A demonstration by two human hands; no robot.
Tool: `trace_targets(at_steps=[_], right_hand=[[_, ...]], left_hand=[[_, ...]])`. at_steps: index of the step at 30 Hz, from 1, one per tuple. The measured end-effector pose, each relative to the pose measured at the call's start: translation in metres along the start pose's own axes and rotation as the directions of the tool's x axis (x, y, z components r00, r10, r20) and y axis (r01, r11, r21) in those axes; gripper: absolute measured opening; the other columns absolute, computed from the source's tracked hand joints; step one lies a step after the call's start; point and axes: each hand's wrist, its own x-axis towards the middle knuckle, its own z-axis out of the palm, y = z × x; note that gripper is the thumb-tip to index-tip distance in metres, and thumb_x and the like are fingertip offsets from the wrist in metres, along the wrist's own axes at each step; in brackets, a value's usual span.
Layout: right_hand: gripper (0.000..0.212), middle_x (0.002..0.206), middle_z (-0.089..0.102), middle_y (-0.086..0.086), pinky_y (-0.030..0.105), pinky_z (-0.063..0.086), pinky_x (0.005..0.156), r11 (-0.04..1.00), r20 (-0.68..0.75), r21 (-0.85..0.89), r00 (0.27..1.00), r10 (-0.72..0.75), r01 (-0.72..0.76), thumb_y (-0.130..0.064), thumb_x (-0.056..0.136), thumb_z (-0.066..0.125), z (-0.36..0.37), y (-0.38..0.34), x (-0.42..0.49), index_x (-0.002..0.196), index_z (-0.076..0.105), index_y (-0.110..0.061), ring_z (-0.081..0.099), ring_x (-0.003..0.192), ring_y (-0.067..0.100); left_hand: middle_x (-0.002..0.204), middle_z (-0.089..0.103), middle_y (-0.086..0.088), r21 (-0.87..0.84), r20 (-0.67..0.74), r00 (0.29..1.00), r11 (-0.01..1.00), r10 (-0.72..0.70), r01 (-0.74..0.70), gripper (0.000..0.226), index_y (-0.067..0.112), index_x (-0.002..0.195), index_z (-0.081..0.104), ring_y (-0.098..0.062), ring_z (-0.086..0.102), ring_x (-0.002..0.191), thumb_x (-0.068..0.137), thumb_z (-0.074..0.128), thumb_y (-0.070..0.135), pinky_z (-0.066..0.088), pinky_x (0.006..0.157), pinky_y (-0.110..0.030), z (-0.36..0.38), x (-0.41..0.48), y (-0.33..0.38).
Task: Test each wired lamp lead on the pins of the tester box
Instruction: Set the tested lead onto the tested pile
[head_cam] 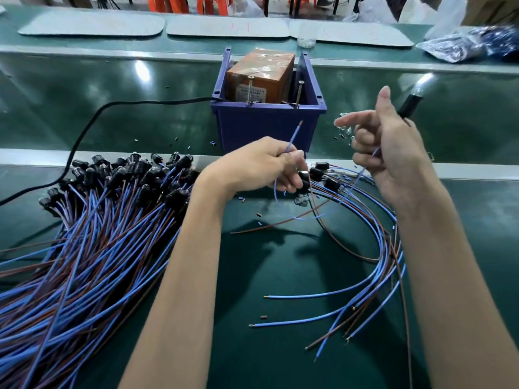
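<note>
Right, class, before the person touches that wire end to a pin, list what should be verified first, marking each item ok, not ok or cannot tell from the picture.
1. Left hand pinches the blue wire: ok.
2. The wire's bare tip is free, pointing up toward the box: ok.
3. Right hand holds the lamp: ok.
4. Both pins stand exposed at the box: ok.
5. Tip touches a pin: not ok, they are apart.
6. Box has power: cannot tell; a black cable enters its bin.
</note>
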Motion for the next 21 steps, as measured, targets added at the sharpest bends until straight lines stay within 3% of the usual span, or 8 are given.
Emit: trace_targets(at_steps=[4,8,10,13,19,21], right_hand=[[0.072,0.049,0.037,-0.006,0.016,0.017,0.037,0.999,0.0,0.032,1.0,-0.023,0.023,-0.055,0.1,0.021,0.017,0.005,-0.003,0.064,0.069,-0.016,0.025,0.044,0.006],[0.075,0.047,0.038,-0.004,0.019,0.017,0.04,0.98,-0.056,0.178,0.995,-0.085,0.094,-0.054,0.101,0.017,0.033,0.008,-0.007,0.058,0.065,-0.016,0.028,0.044,0.007],[0.075,0.046,0.038,-0.004,0.021,0.017,0.042,0.97,-0.052,0.223,0.995,-0.083,0.093,-0.055,0.101,0.016,0.035,0.007,-0.009,0.059,0.063,-0.015,0.028,0.044,0.008],[0.072,0.047,0.039,-0.004,0.016,0.019,0.037,0.951,-0.045,0.303,0.998,-0.052,0.063,-0.053,0.101,0.018,0.033,0.001,-0.01,0.062,0.061,-0.011,0.027,0.043,0.007],[0.062,0.046,0.035,-0.005,0.014,0.017,0.032,0.899,-0.015,0.437,1.0,0.018,-0.01,-0.046,0.104,0.023,0.014,-0.017,-0.007,0.068,0.056,-0.008,0.023,0.04,0.004],[0.059,0.047,0.033,-0.005,0.013,0.016,0.032,0.885,0.025,0.462,0.998,0.059,-0.063,-0.043,0.104,0.025,0.007,-0.021,-0.007,0.069,0.056,-0.008,0.022,0.041,0.004]], left_hand=[[0.081,0.068,-0.014,-0.034,0.118,0.993,0.999,-0.015,0.019,0.037,-0.001,0.099,0.061,-0.017,0.064,0.066,0.105,0.034,0.024,0.052,0.064,-0.017,0.008,-0.002,0.005],[0.11,0.067,-0.024,-0.073,0.215,0.975,0.995,-0.057,0.075,0.047,-0.01,0.109,0.061,-0.029,0.069,0.087,0.104,0.034,0.028,0.058,0.073,-0.023,0.02,-0.001,0.007],[0.122,0.063,-0.019,-0.072,0.168,0.984,0.995,-0.063,0.076,0.047,-0.009,0.116,0.059,-0.03,0.066,0.102,0.104,0.035,0.03,0.057,0.085,-0.029,0.024,0.002,0.009],[0.13,0.057,-0.015,-0.182,0.052,0.998,0.982,-0.047,0.055,0.045,-0.007,0.122,0.056,-0.021,0.06,0.105,0.103,0.039,0.03,0.055,0.086,-0.028,0.027,0.007,0.014],[0.125,0.056,-0.008,-0.348,-0.15,0.985,0.937,-0.081,0.024,0.028,0.006,0.11,0.055,-0.015,0.063,0.1,0.102,0.042,0.029,0.056,0.08,-0.023,0.023,0.014,0.016],[0.113,0.062,-0.005,-0.434,-0.253,0.958,0.901,-0.131,0.009,0.027,0.007,0.104,0.056,-0.015,0.068,0.093,0.102,0.043,0.029,0.057,0.078,-0.021,0.015,0.017,0.015]])
